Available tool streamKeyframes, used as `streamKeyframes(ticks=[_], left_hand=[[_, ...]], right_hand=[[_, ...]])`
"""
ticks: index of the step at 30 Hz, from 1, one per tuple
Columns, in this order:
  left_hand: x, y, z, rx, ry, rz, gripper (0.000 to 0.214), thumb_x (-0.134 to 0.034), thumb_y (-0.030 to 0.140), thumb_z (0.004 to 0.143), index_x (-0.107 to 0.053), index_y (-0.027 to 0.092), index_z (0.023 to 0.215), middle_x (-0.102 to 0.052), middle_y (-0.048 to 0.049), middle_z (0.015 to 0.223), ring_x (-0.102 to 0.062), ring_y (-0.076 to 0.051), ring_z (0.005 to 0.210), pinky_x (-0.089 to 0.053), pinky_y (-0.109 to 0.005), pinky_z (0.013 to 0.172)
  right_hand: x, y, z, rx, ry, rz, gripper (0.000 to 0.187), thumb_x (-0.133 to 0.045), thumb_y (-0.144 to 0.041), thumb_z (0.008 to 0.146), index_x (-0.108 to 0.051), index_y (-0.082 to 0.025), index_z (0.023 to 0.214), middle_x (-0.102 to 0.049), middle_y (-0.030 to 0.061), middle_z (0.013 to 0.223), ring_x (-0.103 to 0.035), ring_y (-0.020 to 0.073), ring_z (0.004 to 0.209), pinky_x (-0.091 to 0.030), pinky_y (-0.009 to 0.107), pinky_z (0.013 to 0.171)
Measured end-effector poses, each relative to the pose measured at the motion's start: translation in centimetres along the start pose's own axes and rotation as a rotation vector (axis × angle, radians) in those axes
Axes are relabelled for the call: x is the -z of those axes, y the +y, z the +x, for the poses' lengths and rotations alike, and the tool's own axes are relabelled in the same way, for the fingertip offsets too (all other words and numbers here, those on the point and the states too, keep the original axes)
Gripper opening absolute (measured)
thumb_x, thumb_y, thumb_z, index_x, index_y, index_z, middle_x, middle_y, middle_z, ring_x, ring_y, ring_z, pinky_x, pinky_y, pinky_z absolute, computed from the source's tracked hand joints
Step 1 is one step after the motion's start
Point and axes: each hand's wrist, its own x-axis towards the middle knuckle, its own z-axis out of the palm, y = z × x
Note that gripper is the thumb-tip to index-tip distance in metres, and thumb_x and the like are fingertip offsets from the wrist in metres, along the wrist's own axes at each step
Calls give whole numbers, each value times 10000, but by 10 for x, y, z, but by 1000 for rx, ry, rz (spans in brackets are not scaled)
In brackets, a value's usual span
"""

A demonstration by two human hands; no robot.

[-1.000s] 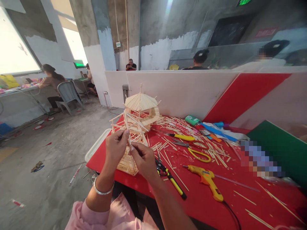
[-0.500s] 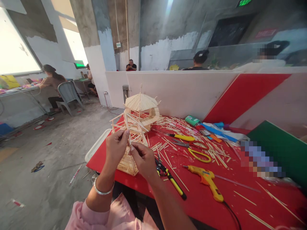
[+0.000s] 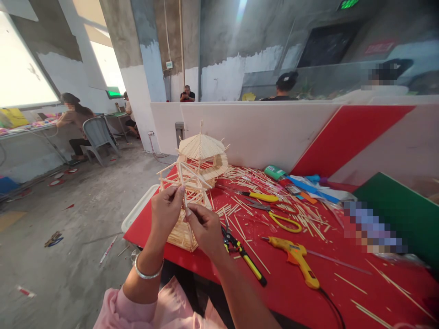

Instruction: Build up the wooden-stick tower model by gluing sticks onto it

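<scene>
Over the near part of a pavilion model built of thin wooden sticks [image 3: 183, 237], my left hand [image 3: 167, 208] pinches a pale stick [image 3: 185, 199] between thumb and fingers. Lower on that same stick, my right hand [image 3: 206, 224] also has thumb and finger closed. The stick slants down over the open roof frame of the model's front section; whether it is joined there I cannot tell. Behind it stands a finished-looking pavilion with a peaked stick roof [image 3: 201, 146]. My fingers hide part of the front section.
On the red table [image 3: 236, 292] lie black-and-yellow pliers [image 3: 245, 258], a yellow glue gun [image 3: 297, 258], scissors [image 3: 274, 214], a yellow-handled tool [image 3: 262, 196] and many loose sticks [image 3: 236, 178]. A green board [image 3: 401, 219] leans at the right. A white partition [image 3: 247, 132] stands behind; several people sit beyond.
</scene>
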Motion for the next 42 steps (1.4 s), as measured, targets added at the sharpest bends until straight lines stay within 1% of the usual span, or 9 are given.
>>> streamKeyframes(ticks=[22, 28, 31, 33, 34, 35, 38, 40, 42], left_hand=[[0, 0, -1, 6, -12, -13, 429, -533, 418, 894, -461, 170, 552, -356, 51, 496, -340, -79, 500, -288, -206, 493], [-1, -3, -3, -33, 3, 21, 425, -538, 391, 917, -497, 168, 557, -372, 49, 491, -369, -80, 494, -306, -202, 486], [7, -2, -12, -127, 106, 59, 267, -571, 342, 923, -663, 169, 742, -557, 31, 587, -484, -89, 531, -388, -197, 534], [16, 0, -23, -271, 211, 134, 171, -597, 282, 920, -702, 170, 996, -681, -14, 780, -583, -111, 636, -454, -213, 625], [21, 2, -31, -374, 233, 202, 214, -608, 254, 916, -683, 172, 1099, -707, -46, 889, -621, -133, 722, -477, -236, 693], [26, 3, -38, -501, 218, 284, 254, -616, 224, 908, -668, 175, 1152, -711, -80, 989, -644, -168, 837, -486, -274, 777], [32, 5, -62, -843, -77, 496, 236, -574, 170, 919, -678, 192, 1129, -698, -109, 1168, -596, -273, 1137, -385, -438, 1012], [26, 1, -78, -928, -273, 522, 213, -514, 151, 946, -680, 171, 1079, -726, -95, 1087, -617, -271, 1083, -369, -448, 976], [13, -5, -92, -915, -399, 521, 192, -495, 161, 958, -678, 150, 1017, -732, -70, 905, -645, -233, 874, -388, -397, 809]], right_hand=[[0, -2, 0, 21, 13, -25, 210, -560, -331, 883, -700, -184, 830, -616, -14, 645, -497, 99, 561, -384, 226, 531], [0, -1, -3, 28, 6, -59, 222, -549, -346, 907, -709, -194, 883, -636, -1, 674, -546, 118, 597, -424, 236, 557], [4, -3, -8, 87, -2, -143, 210, -542, -336, 923, -704, -204, 898, -651, 6, 688, -558, 123, 599, -428, 243, 564], [12, -7, -15, 161, -19, -231, 198, -526, -308, 936, -691, -208, 891, -655, 8, 694, -555, 120, 592, -425, 247, 574], [18, -9, -19, 210, -32, -280, 191, -513, -286, 941, -683, -207, 904, -665, 15, 717, -569, 124, 612, -434, 250, 597], [25, -11, -24, 262, -54, -337, 185, -500, -266, 945, -675, -207, 924, -679, 25, 751, -591, 131, 648, -445, 255, 629], [52, -14, -43, 393, -190, -585, 193, -468, -226, 952, -655, -190, 979, -704, 61, 844, -623, 159, 756, -447, 278, 695], [70, -11, -59, 416, -311, -788, 200, -457, -212, 955, -652, -168, 971, -695, 66, 834, -604, 165, 744, -418, 288, 668], [83, -6, -76, 406, -395, -961, 197, -458, -189, 950, -651, -159, 923, -674, 55, 789, -573, 162, 706, -376, 298, 632]])
